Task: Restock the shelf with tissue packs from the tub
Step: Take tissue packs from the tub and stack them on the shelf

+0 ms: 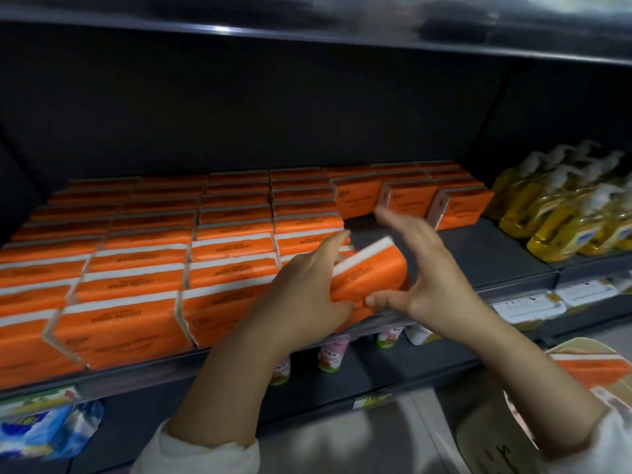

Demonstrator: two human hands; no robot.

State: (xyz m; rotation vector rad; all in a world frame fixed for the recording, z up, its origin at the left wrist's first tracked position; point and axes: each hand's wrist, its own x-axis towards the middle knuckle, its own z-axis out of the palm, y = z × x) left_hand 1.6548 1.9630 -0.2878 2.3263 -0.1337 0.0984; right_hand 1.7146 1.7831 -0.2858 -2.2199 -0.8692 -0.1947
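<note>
Tissue pack is held above the shelf's front edge, beside the filled rows. Left hand grips its near-left end, fingers curled. Right hand: thumb on the near corner, fingers spread, straight.

Progress: left columns full to the front. The right section is stocked at the back only. Tub shows another pack.

Long axis runs diagonally, near-left to far-right, white strip up.

I see yellow pump bottles crowding the right end of the shelf, small pink pots on the lower shelf, and blue packets toward its left end.
</note>
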